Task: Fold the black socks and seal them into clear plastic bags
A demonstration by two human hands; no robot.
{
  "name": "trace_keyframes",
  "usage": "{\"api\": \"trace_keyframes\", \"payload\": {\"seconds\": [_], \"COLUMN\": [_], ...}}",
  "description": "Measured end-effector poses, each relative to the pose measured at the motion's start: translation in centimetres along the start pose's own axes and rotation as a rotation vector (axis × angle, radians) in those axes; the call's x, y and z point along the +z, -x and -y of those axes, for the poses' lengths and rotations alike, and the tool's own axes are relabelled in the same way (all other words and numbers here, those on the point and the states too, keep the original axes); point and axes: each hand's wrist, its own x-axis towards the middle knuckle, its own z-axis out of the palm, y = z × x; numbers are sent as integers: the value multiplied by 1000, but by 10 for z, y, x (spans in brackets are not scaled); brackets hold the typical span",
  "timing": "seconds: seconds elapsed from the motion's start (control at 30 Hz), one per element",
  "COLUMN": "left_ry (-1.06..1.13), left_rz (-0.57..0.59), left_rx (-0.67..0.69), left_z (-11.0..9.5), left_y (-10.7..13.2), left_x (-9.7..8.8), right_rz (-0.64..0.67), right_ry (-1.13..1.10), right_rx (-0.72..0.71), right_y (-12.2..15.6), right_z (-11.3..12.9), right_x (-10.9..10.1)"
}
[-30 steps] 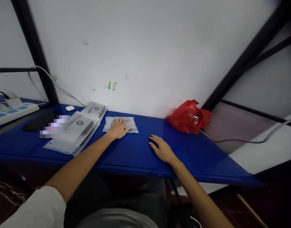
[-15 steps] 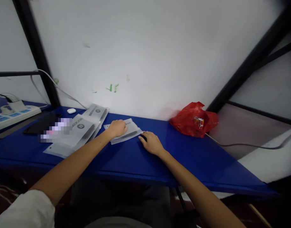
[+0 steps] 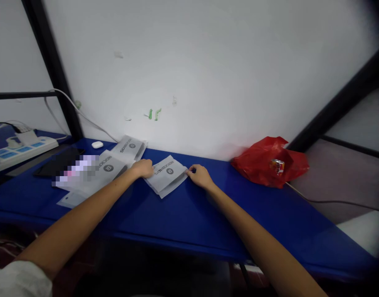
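Observation:
A small grey-white plastic packet (image 3: 166, 176) with dark lettering lies turned at an angle on the blue table (image 3: 189, 214). My left hand (image 3: 143, 168) grips its left edge with curled fingers. My right hand (image 3: 200, 176) pinches its right corner. A pile of larger packets of the same kind (image 3: 110, 168) lies just left of my left hand.
A crumpled red plastic bag (image 3: 270, 165) sits at the back right against the white wall, with a cable trailing right. At far left are a white power strip (image 3: 19, 149), a dark flat device (image 3: 58, 161) and a small white earbud case (image 3: 97, 144). Black frame bars rise on both sides.
The packet has been turned and pulled nearer, away from the wall. My right hand moved left from the bare table onto the packet's right corner. My left hand went from flat to gripping.

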Motion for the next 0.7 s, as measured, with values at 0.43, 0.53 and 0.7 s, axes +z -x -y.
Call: {"api": "trace_keyframes", "payload": {"seconds": [0.43,0.53,0.7], "left_ry": [176,232,228], "left_rz": [-159,-285,-449], "left_rx": [27,42,89], "left_z": [3,-2,-17], "left_y": [7,12,27], "left_x": [-13,-21,-49], "right_rz": [42,15,-34], "right_ry": [-34,-108,-299], "right_rx": [-135,-173,-189], "right_y": [-20,-12,-3], "right_z": [5,11,27], "right_x": [3,6,6]}}
